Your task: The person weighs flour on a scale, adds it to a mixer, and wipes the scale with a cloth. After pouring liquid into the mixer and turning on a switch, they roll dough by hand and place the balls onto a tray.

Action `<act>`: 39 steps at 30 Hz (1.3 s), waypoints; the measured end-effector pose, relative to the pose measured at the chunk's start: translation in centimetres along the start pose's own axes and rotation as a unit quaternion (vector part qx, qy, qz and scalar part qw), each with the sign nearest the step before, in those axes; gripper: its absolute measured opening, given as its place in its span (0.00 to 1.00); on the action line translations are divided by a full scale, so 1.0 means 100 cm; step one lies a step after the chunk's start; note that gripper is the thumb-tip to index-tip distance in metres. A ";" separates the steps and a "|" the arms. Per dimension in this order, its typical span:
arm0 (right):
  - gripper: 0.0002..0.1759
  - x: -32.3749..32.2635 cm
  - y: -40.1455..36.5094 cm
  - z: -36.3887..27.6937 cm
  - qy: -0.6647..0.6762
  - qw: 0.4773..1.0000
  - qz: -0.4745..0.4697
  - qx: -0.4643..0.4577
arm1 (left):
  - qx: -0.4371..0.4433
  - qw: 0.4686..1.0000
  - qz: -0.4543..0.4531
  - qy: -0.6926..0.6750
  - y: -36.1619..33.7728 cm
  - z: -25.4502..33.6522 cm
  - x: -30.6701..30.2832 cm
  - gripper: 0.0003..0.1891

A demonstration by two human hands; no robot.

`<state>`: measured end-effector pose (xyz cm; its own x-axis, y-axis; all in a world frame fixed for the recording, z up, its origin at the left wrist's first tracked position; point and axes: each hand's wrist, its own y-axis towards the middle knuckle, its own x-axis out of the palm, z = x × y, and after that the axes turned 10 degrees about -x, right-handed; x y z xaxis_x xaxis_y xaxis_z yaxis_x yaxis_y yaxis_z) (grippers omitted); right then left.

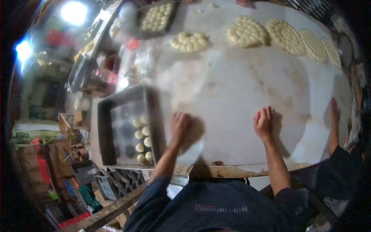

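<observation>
My left hand (181, 124) is curled on the pale work table (224, 96), just right of a deep metal pan (148, 116). Several round dough balls (139, 147) lie in rows along the pan's right side. Farther right, my right hand (264, 120) is also curled, knuckles up, against the tabletop. The fingers of both hands bend downward and hide whatever may be under the palms. Ahead of them lie round clusters of dough pieces, among them a partly used one (189, 42) and a fuller one (247, 32).
A second pan (158, 17) full of dough balls stands at the far left. More dough rounds (285, 36) line the far right. A co-worker's hand (334, 112) rests at the right edge; other hands show at the far edge. Tools and trays (104, 185) crowd the lower left.
</observation>
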<state>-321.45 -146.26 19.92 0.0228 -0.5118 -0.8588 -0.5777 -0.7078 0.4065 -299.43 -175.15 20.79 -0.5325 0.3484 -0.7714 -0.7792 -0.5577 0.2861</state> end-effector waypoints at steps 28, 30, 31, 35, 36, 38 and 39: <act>0.15 0.148 0.170 -0.372 0.211 0.938 -0.056 -0.269 | -0.104 0.989 -0.102 -0.018 0.037 -0.232 -0.158 0.43; 0.12 0.120 0.147 -0.354 0.219 0.946 -0.019 -0.237 | -0.154 0.983 -0.085 0.051 0.046 -0.206 -0.174 0.41; 0.11 0.100 0.132 -0.338 0.226 0.952 0.011 -0.206 | -0.203 0.970 -0.059 0.120 0.057 -0.182 -0.180 0.40; 0.06 0.058 0.041 -0.219 0.111 0.989 0.100 0.014 | 0.000 0.998 -0.035 -0.050 0.114 -0.056 -0.157 0.30; 0.08 0.052 0.017 -0.187 0.098 0.986 0.108 0.083 | -0.018 0.985 -0.102 -0.140 0.131 -0.025 -0.128 0.29; 0.07 0.027 -0.022 -0.132 0.040 0.983 0.094 0.154 | -0.068 0.941 -0.232 -0.237 0.169 0.024 -0.048 0.27; 0.07 0.016 -0.039 -0.104 0.002 0.983 0.091 0.161 | -0.099 0.920 -0.292 -0.242 0.184 0.032 0.011 0.27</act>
<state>-310.69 -149.35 20.19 -0.1026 -0.6174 -0.7800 -0.8008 -0.4138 0.4329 -315.40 -182.65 27.07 -0.1646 0.8997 -0.4043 -0.9292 -0.2790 -0.2425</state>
